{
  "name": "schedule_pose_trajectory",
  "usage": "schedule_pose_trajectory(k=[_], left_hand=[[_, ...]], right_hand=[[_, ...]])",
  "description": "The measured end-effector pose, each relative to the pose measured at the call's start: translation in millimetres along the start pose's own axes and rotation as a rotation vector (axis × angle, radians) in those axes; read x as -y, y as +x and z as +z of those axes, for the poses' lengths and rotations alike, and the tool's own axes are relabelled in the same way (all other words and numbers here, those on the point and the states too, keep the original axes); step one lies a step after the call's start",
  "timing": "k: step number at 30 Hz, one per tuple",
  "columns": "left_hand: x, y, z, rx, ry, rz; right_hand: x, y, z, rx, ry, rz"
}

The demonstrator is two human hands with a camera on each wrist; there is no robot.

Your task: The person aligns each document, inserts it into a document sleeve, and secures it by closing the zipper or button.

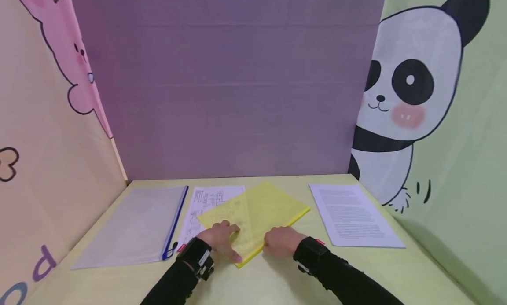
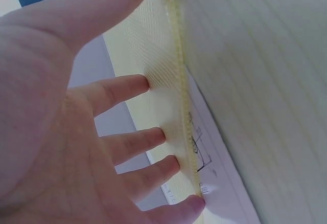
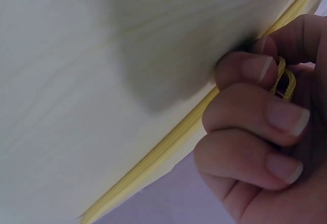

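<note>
A yellow translucent zip document bag [image 1: 273,203] lies at an angle in mid-table, its zip edge running along the near right side. My left hand [image 1: 222,241] is spread at the bag's near left corner. In the left wrist view its straight fingertips [image 2: 171,165] press on the mesh bag close to the edge. My right hand [image 1: 283,241] is at the zip edge with its fingers curled. The right wrist view shows a yellow cord zip pull [image 3: 290,86] held in those fingers; the slider itself is hidden by them.
A clear zip bag [image 1: 130,228] with a blue zip strip and cord lies at the left. A sheet with printed drawings [image 1: 215,197] lies partly under the yellow bag. White pages of printed text [image 1: 354,214] lie at the right. A purple cloth wall [image 1: 237,98] stands behind the table.
</note>
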State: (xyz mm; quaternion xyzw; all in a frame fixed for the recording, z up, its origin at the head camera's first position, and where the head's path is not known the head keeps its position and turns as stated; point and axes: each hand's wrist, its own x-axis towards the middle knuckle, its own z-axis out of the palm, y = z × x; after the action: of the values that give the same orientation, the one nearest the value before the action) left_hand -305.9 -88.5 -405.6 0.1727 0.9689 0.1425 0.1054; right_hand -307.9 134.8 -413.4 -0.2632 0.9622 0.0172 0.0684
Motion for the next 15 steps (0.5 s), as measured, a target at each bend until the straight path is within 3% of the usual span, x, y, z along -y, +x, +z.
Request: schedule_pose_trajectory(k=[15], left_hand=[[2.3, 3.3, 2.0, 0.006, -0.019, -0.016]], right_hand=[[-10.0, 4.7, 4.2, 0.001, 0.031, 0.006]])
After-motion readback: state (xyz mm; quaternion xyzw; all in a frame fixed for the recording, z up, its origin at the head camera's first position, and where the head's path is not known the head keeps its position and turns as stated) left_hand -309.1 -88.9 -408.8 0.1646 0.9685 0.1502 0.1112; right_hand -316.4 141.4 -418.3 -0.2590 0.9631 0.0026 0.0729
